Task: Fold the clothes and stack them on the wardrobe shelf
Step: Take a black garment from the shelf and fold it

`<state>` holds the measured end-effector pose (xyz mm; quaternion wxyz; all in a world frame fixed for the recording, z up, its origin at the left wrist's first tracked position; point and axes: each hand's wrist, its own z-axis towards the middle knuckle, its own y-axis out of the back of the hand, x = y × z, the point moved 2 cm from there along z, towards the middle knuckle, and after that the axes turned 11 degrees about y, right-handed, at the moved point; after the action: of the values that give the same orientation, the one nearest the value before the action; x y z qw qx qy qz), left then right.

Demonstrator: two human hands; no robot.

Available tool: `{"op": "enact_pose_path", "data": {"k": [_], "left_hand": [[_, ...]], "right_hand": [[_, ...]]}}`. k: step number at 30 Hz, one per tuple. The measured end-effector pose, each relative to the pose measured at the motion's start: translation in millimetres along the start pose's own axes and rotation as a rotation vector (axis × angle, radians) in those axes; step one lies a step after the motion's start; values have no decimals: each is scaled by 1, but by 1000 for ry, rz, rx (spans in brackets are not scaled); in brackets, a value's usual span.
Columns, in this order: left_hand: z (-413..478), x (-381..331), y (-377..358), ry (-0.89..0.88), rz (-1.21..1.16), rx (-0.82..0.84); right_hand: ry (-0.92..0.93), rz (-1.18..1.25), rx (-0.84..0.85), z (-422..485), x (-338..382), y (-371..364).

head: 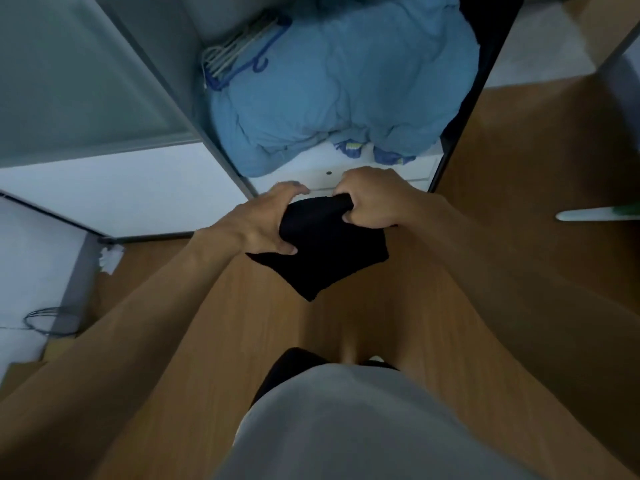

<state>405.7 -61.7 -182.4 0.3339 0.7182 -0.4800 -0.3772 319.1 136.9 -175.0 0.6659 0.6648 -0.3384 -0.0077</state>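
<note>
One black garment (329,252), a soft matte cloth folded into a rough wedge with its lowest corner pointing down, hangs in the air between two hands, just in front of the open wardrobe and above the floor. The left hand (266,220) grasps its left edge, thumb pressed on the near face and fingers curved over the top. The right hand (374,200) is clenched round the bunched upper right corner, the cloth gathered in its curled fingers. Inside the wardrobe lies one bulky blue duvet (346,81), puffy and creased, filling most of the compartment. On its left shoulder rests a bundle of thin hangers (235,53), several pale ones and at least one blue with a hooked end. Below the duvet is a smooth white drawer front (391,174) with one small dark round spot. A frosted sliding door (76,81) in a grey frame stands to the left. The floor (519,161) is wood-grain laminate, with one crumpled white scrap (110,259) near the door's foot. The person wears a grey top (346,427).
</note>
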Motion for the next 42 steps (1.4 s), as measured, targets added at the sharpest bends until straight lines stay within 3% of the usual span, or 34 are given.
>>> {"op": "enact_pose_path", "data": {"k": [2,4,6,9,10,12,14,16,18,21,26,29,35,42], "left_hand": [[6,-7,-12,-50,-108,53],[15,-7,-17,-25,-263,3],[22,-4,-18,54,-348,-52],[34,0,-16,128,-390,-86],[37,0,-14,140,-410,-98],[43,3,-3,140,-473,-133],[47,3,13,128,-522,-190],[52,6,30,99,-586,-242],[54,11,54,25,-674,-310],[58,16,101,-166,-666,-457],[65,22,182,-542,-408,-714],[78,34,224,-656,-276,-825],[89,62,278,-641,-117,-967],[112,109,328,-470,-15,-1136]], "right_hand": [[30,12,-30,2,-6,1],[-22,169,-157,2,-16,-1],[-99,335,-392,-3,-24,-6],[-249,355,-735,-14,-31,-16],[-319,361,-744,-15,-33,-21],[-483,588,-569,-15,-37,-32],[-681,1053,-272,-10,-31,-44],[-800,1447,-151,1,-23,-39],[-765,1792,-300,23,-22,-15],[-508,2111,-509,67,-12,50],[-293,1924,-703,126,28,146],[-167,1746,-806,152,45,185],[-7,1636,-933,210,58,224],[84,1630,-819,304,47,253]]}}
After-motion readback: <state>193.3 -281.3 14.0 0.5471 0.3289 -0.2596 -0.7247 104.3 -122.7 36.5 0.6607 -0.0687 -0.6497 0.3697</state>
